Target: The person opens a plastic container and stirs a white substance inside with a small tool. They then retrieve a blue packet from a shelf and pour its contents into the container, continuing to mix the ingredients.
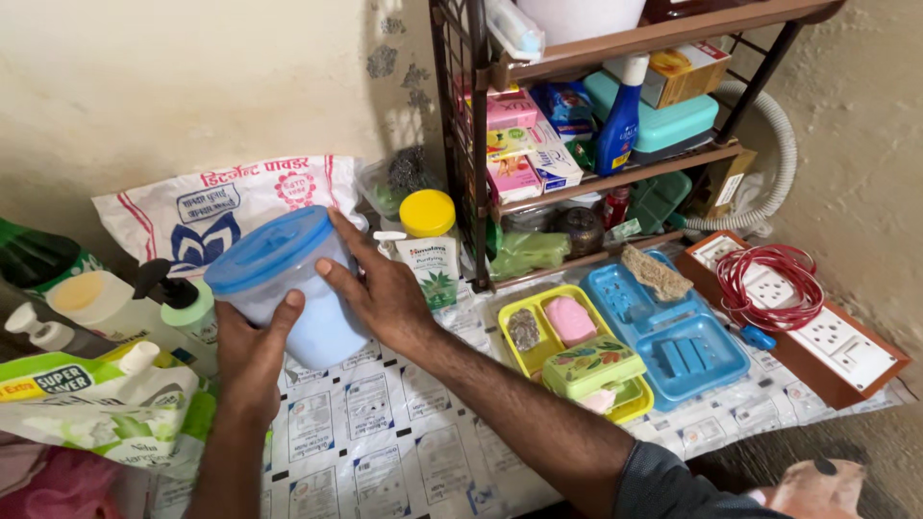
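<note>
A clear plastic jar with a blue lid, holding pale blue powder, sits tilted between both hands above the printed sheet spread over the floor. The left hand cups the jar from below, its fingers wrapped around the wall, thumb up the front. The right hand lies flat against the jar's right side, fingers spread and reaching toward the lid. Just behind the jar leans a white sack with red and blue print. Right of the jar stands a white tube with a yellow cap. Left of the jar are pump bottles and a green-and-white pouch. Further right of the jar lie a yellow soap tray, a blue soap dish and a metal rack
</note>
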